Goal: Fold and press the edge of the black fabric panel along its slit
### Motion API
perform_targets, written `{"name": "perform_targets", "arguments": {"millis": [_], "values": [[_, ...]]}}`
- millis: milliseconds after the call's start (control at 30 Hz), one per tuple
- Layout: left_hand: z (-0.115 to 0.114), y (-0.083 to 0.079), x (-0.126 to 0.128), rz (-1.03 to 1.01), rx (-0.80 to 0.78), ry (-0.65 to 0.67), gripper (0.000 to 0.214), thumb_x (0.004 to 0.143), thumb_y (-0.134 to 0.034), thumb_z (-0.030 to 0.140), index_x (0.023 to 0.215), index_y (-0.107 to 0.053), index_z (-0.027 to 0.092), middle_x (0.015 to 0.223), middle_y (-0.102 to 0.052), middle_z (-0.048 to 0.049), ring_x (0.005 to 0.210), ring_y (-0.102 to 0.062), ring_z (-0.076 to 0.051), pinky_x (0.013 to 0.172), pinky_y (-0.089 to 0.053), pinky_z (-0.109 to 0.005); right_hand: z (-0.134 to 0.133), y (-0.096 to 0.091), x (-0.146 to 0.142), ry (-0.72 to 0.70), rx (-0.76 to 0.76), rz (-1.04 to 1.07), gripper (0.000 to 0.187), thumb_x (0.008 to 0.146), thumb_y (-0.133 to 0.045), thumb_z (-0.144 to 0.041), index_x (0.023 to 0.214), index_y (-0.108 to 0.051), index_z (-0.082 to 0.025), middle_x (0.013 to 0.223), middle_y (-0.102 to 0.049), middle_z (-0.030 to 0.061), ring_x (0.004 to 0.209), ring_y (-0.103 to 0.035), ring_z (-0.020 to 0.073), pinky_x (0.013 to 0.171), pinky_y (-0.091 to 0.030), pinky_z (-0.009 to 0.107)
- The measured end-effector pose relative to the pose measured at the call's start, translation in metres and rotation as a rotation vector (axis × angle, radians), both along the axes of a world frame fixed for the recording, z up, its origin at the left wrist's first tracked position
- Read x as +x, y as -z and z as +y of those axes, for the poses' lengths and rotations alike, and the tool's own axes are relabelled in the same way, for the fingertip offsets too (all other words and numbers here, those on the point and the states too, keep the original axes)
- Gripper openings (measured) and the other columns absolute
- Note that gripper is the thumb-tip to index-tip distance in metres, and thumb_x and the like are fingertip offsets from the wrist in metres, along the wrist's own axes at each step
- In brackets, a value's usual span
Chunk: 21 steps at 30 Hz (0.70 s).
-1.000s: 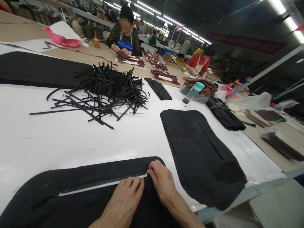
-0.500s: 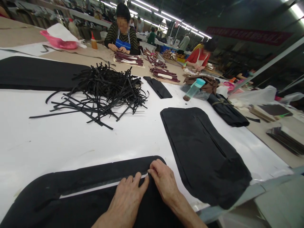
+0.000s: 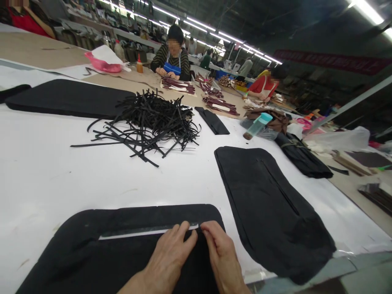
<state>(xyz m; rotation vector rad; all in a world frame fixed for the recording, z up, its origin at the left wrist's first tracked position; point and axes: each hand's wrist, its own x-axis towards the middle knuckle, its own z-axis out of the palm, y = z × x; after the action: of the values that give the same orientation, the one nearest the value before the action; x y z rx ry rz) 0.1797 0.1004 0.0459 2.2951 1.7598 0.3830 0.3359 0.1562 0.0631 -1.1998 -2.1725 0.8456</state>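
Note:
A black fabric panel (image 3: pixel 76 241) with rounded corners lies on the white table in front of me. Along its upper part runs a long slot (image 3: pixel 131 235), where a narrow white band shows below a dark, shiny strip. My left hand (image 3: pixel 173 251) rests on the panel over the slot, fingers laid out and thumb apart. Close to its right, my right hand (image 3: pixel 222 251) pinches the fabric at the slot's right end, thumb against fingers. The fingertips hide exactly what is pinched. Another stack of black panels (image 3: pixel 263 196), with a similar slit, lies to the right.
Loose black strips (image 3: pixel 153 118) are heaped mid-table, beside a stack of black pieces (image 3: pixel 70 98). A folded black piece (image 3: pixel 212 121), a teal-lidded bottle (image 3: pixel 257 125) and a tied black bundle (image 3: pixel 301 155) lie farther back. Co-workers sit across the table, one in a striped top (image 3: pixel 156 61).
My right hand has turned and dropped slightly, still pinching at the slot's right end. My left hand stays on the panel. The view has shifted, so the surroundings appear farther right.

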Motion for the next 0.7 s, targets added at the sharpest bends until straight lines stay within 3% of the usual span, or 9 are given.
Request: {"name": "perform_targets", "arguments": {"millis": [133, 233, 300, 400, 500, 600, 700], "values": [[-0.010, -0.003, -0.011, -0.195, 0.135, 0.081, 0.025, 0.082, -0.043, 0.006, 0.103, -0.052, 0.017, 0.101, -0.058, -0.0053, 0.088, -0.053, -0.018, 0.080, -0.048, -0.029, -0.008, 0.013, -0.006, -0.123, 0.382, -0.101, 0.028, 0.091, -0.035, -0.011, 0.108, -0.054, -0.021, 0.098, -0.062, 0.0073, 0.089, -0.061, 0.0183, 0.077, -0.052, 0.026], [-0.021, 0.007, -0.025, -0.137, 0.272, 0.125, 0.019, 0.083, -0.043, 0.011, 0.098, -0.053, 0.014, 0.086, -0.058, -0.0050, 0.078, -0.052, -0.018, 0.075, -0.049, -0.030, -0.007, 0.023, -0.010, -0.269, 0.655, -0.246, 0.037, 0.082, -0.037, -0.004, 0.110, -0.055, -0.019, 0.097, -0.064, 0.0090, 0.085, -0.063, 0.0217, 0.070, -0.054, 0.028], [-0.034, 0.014, -0.040, -0.039, 0.342, 0.079, 0.020, 0.083, -0.042, 0.010, 0.098, -0.054, 0.013, 0.086, -0.059, -0.0061, 0.079, -0.053, -0.018, 0.075, -0.049, -0.031, -0.003, 0.030, -0.010, -0.349, 0.752, -0.347, 0.042, 0.075, -0.038, -0.001, 0.108, -0.057, -0.019, 0.095, -0.065, 0.0091, 0.080, -0.063, 0.0229, 0.063, -0.054, 0.029], [-0.062, 0.012, -0.074, 0.042, 0.329, -0.036, 0.028, 0.082, -0.039, 0.009, 0.104, -0.056, 0.014, 0.093, -0.062, -0.0088, 0.089, -0.055, -0.020, 0.084, -0.048, -0.032, 0.005, 0.038, -0.009, -0.431, 0.802, -0.427, 0.042, 0.072, -0.042, -0.003, 0.106, -0.058, -0.021, 0.094, -0.066, 0.0075, 0.075, -0.062, 0.0225, 0.057, -0.052, 0.029], [-0.088, -0.005, -0.112, 0.047, 0.323, -0.199, 0.039, 0.079, -0.036, 0.003, 0.108, -0.057, 0.016, 0.104, -0.064, -0.0068, 0.099, -0.054, -0.018, 0.093, -0.045, -0.029, 0.005, 0.037, -0.019, -0.453, 0.803, -0.434, 0.031, 0.079, -0.044, -0.009, 0.104, -0.057, -0.022, 0.092, -0.065, 0.0069, 0.072, -0.062, 0.0215, 0.056, -0.050, 0.028], [-0.100, -0.014, -0.147, 0.126, 0.297, -0.371, 0.042, 0.081, -0.034, 0.000, 0.108, -0.060, 0.020, 0.112, -0.063, -0.0023, 0.105, -0.053, -0.016, 0.095, -0.043, -0.026, -0.007, 0.026, -0.050, -0.497, 0.768, -0.381, 0.025, 0.083, -0.044, -0.013, 0.103, -0.057, -0.020, 0.091, -0.065, 0.0076, 0.073, -0.062, 0.0210, 0.060, -0.050, 0.028], [-0.095, -0.011, -0.170, 0.177, 0.113, -0.530, 0.036, 0.088, -0.036, 0.009, 0.113, -0.060, 0.022, 0.124, -0.057, -0.0038, 0.113, -0.049, -0.020, 0.098, -0.042, -0.033, -0.022, 0.013, -0.093, -0.505, 0.746, -0.274, 0.031, 0.079, -0.042, -0.008, 0.103, -0.058, -0.017, 0.092, -0.065, 0.0095, 0.077, -0.061, 0.0230, 0.064, -0.050, 0.031]]}}
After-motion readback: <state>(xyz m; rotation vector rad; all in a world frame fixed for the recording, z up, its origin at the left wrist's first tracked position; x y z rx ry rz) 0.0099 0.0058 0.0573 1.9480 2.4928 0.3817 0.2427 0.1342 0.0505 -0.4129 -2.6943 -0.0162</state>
